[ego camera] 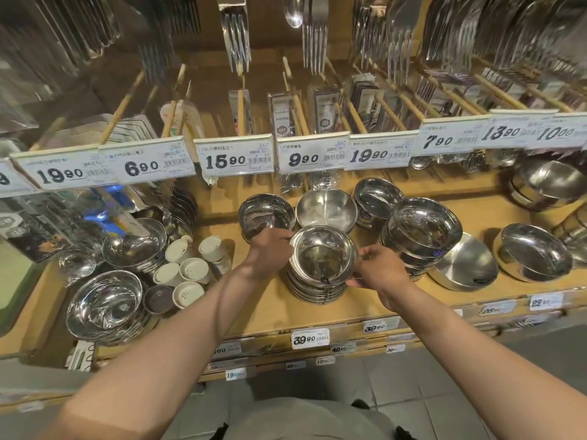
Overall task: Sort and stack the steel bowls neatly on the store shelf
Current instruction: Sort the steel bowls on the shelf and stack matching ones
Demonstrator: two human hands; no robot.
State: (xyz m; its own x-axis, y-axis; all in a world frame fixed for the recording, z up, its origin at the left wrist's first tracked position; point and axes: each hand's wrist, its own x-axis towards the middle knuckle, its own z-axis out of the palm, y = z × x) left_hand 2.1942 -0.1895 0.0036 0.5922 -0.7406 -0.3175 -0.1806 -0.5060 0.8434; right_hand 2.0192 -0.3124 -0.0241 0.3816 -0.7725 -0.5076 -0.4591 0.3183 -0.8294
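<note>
A stack of several shiny steel bowls (320,265) stands at the middle of the wooden shelf (273,306). My left hand (270,249) grips the top bowl's left rim and my right hand (378,269) grips its right rim. Behind the stack sit a single bowl (265,214), a matte bowl tilted on its side (327,208) and another small stack (376,198). A taller leaning stack (422,230) stands to the right, with a flat steel bowl (463,265) propped against it.
More steel bowls sit at far right (536,252) and at left (104,303). White cups (190,268) cluster left of centre. Price tags (235,158) hang on a rail above the shelf, with packaged cutlery (314,36) on pegs overhead. Tiled floor lies below.
</note>
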